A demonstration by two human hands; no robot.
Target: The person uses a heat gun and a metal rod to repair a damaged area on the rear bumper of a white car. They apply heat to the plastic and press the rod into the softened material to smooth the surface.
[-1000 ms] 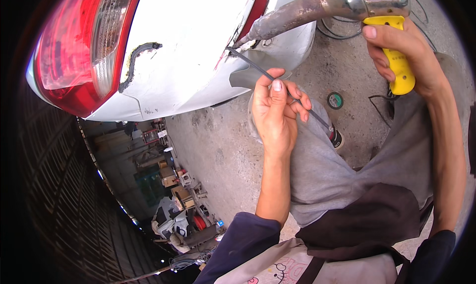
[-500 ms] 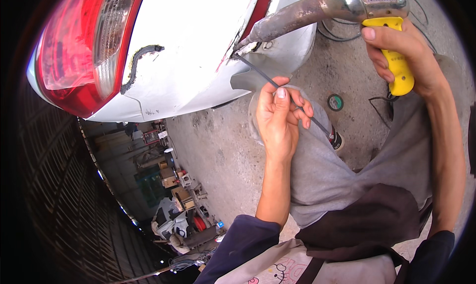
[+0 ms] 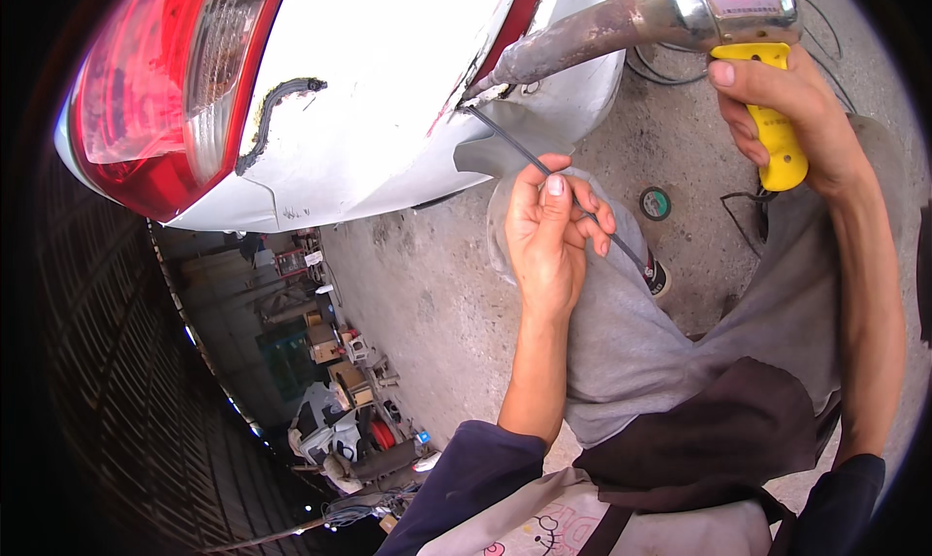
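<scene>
My left hand (image 3: pixel 546 234) pinches a thin dark grey plastic welding rod (image 3: pixel 507 136) between thumb and fingers. The rod slants up to the left, its tip touching the damaged edge of a white car bumper (image 3: pixel 359 158). In my right hand (image 3: pixel 815 114) is the yellow grip of a hot air gun (image 3: pixel 592 42), with a metal body and a scorched barrel. Its narrow nozzle points left, right by the rod's tip. A raised dark seam (image 3: pixel 267 119) curves across the bumper near the red and clear tail light (image 3: pixel 141 90).
A round green-centred disc (image 3: pixel 655 203) lies on the concrete floor (image 3: pixel 427 294) beyond my knees. A dark cable (image 3: pixel 670 74) loops behind the hot air gun. Boxes and clutter (image 3: pixel 349 391) line the floor at left, beside a dark slatted shutter (image 3: pixel 126 362).
The view has shifted slightly. Both hands keep their grips, and the rod tip and nozzle stay at the same damaged spot on the bumper.
</scene>
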